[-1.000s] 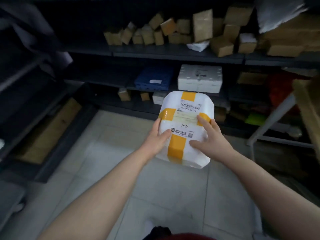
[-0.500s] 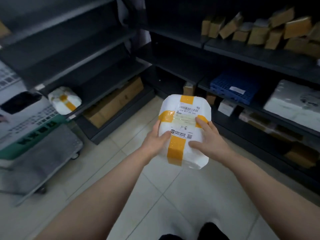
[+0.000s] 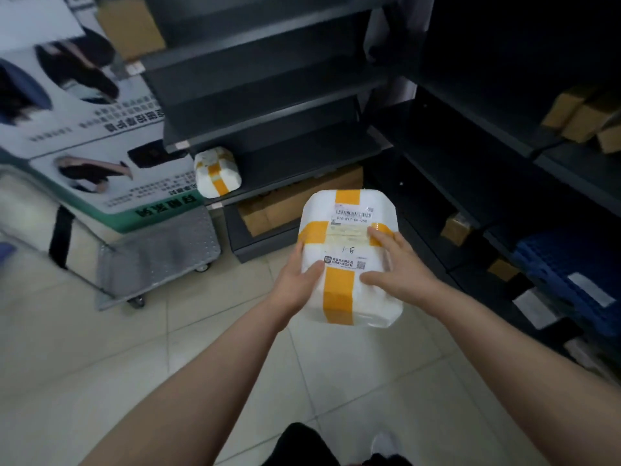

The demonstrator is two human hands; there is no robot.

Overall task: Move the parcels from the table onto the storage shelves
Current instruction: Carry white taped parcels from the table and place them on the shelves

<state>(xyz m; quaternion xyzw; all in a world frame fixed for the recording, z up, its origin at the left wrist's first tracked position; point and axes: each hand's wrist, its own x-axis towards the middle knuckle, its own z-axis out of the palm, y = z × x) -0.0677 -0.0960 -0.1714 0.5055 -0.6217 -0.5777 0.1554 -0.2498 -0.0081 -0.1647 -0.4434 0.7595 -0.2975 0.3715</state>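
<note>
Carrying, head view: you hold the held parcel (image 3: 349,235) out in front of you above the tiled floor (image 3: 134,364), clear of every shelf.
Held parcel: white wrap crossed by orange tape, with a barcode label and a handwritten mark on the top face, which is turned up toward the camera.
Left hand: your left hand (image 3: 295,280) grips the left edge. The thumb lies on the top face and the fingers pass round the side, out of sight.
Right hand: your right hand (image 3: 400,274) rests on the right half of the top face, fingers spread and nearly straight, pressing rather than curled round it.
Second parcel: a second parcel (image 3: 217,171) in the same wrap and tape sits at the left end of a low board of the left shelf unit (image 3: 268,105).
Cardboard box: a cardboard box (image 3: 285,203) lies under that board, at floor level.
Right shelf unit: the right shelf unit (image 3: 470,169) carries small brown boxes (image 3: 578,119) and a blue crate (image 3: 571,264).
Trolley: a flat metal trolley (image 3: 158,253) stands left of the left shelf unit, just in front of a printed board (image 3: 94,129).
</note>
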